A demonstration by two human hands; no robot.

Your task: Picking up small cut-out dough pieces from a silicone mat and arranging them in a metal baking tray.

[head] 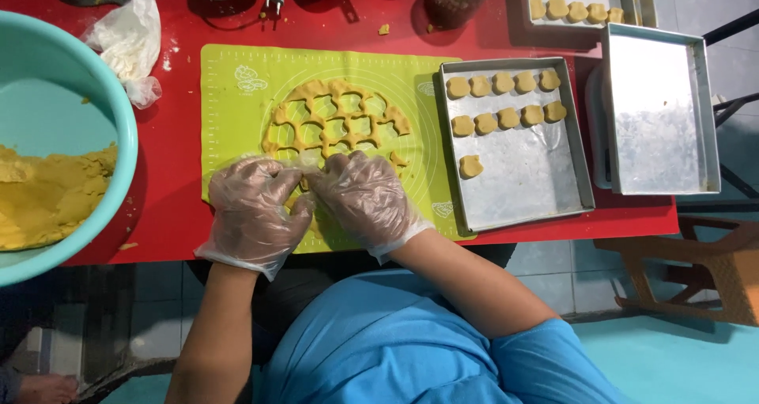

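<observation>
A rolled yellow dough sheet [336, 119] full of cut-out holes lies on a green silicone mat [237, 103]. My left hand [254, 206] and my right hand [368, 198], both in clear plastic gloves, rest side by side on the near edge of the dough. Their fingertips meet over the dough near the mat's front. Whether they pinch a piece is hidden by the gloves. To the right stands a metal baking tray [522, 190] with several cut dough pieces [506, 119] in rows.
A teal bowl [118, 143] with yellow dough [43, 198] is at the left. An empty metal tray [660, 111] sits far right, another tray with cut pieces [577, 1] at the back. A plastic bag [126, 44] lies on the red table [174, 198].
</observation>
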